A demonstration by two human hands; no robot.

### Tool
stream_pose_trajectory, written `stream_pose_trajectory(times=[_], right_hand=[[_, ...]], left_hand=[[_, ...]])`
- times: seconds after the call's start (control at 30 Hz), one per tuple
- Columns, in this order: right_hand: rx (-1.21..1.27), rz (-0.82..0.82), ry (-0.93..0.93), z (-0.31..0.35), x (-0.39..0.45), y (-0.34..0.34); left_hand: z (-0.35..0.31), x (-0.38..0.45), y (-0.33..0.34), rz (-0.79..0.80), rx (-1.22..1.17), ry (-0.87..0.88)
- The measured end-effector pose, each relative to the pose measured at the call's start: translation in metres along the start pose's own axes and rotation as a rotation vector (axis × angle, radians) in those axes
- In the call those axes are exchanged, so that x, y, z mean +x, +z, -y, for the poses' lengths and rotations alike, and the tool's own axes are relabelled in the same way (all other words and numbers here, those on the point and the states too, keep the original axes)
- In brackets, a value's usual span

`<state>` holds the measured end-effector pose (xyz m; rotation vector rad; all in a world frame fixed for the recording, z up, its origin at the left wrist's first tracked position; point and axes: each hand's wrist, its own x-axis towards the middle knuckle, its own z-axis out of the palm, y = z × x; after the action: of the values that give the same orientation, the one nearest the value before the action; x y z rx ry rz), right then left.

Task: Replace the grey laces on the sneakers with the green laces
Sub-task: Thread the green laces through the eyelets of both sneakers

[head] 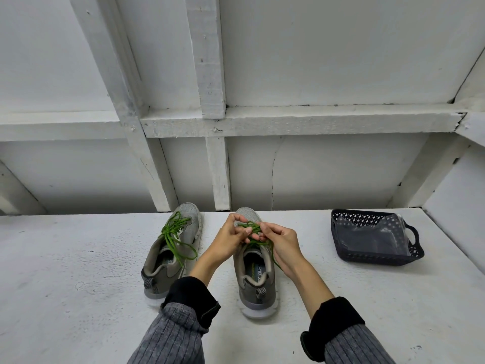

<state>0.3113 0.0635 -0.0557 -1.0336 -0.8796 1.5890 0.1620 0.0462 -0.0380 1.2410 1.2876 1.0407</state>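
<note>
Here my left hand point(231, 239) and right hand point(279, 239) both pinch the green lace point(253, 228) over the right sneaker point(256, 271), whose length runs straight away from me.

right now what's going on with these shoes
A person is lacing the right-hand sneaker with a green lace: both hands, left hand and right hand, pinch it over the eyelets. The other sneaker already carries green laces, loosely tied. A dark basket sits off to the right.
</note>
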Motion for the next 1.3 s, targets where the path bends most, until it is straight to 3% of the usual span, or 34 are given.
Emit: stream_pose_trajectory(times=[0.13, 0.2, 0.3, 0.37, 0.47, 0.67, 0.77, 0.87, 0.93, 1.0, 1.1, 1.3], right_hand=[[0.075, 0.021, 0.025, 0.002, 0.001, 0.007], [-0.026, 0.090, -0.028, 0.008, -0.004, 0.009], [-0.630, 0.223, -0.217, 0.016, -0.004, 0.005], [-0.992, 0.225, -0.366, 0.020, 0.002, 0.000], [-1.174, 0.138, -0.560, 0.022, 0.005, -0.002], [-0.988, 0.058, -0.576, 0.015, -0.003, -0.002], [-0.849, 0.027, -0.507, 0.014, -0.005, -0.002], [-0.534, -0.091, -0.285, 0.015, -0.008, -0.004], [-0.221, -0.146, -0.097, 0.017, -0.012, -0.009], [-0.046, -0.161, 0.050, 0.017, -0.015, -0.019], [0.228, -0.173, 0.150, 0.015, -0.018, -0.029], [0.282, -0.218, 0.200, 0.019, -0.023, -0.038]], left_hand=[[0.003, 0.002, -0.014, 0.025, -0.139, -0.091], [0.004, 0.004, -0.019, -0.025, -0.282, -0.142], [0.005, 0.008, -0.022, -0.132, -0.336, -0.157], [0.004, 0.008, -0.020, -0.145, -0.306, -0.135], [0.001, 0.006, -0.017, -0.110, -0.330, -0.138], [-0.001, 0.008, -0.014, 0.063, -0.250, -0.183], [0.002, 0.011, -0.007, -0.073, -0.109, -0.177], [0.013, 0.011, -0.002, -0.282, -0.058, -0.169], [0.017, 0.008, -0.004, -0.404, -0.172, -0.179], [0.016, 0.004, -0.007, -0.471, -0.430, -0.227], [0.014, -0.001, -0.007, -0.507, -0.579, -0.260], [0.022, -0.004, -0.004, -0.580, -0.813, -0.340]])
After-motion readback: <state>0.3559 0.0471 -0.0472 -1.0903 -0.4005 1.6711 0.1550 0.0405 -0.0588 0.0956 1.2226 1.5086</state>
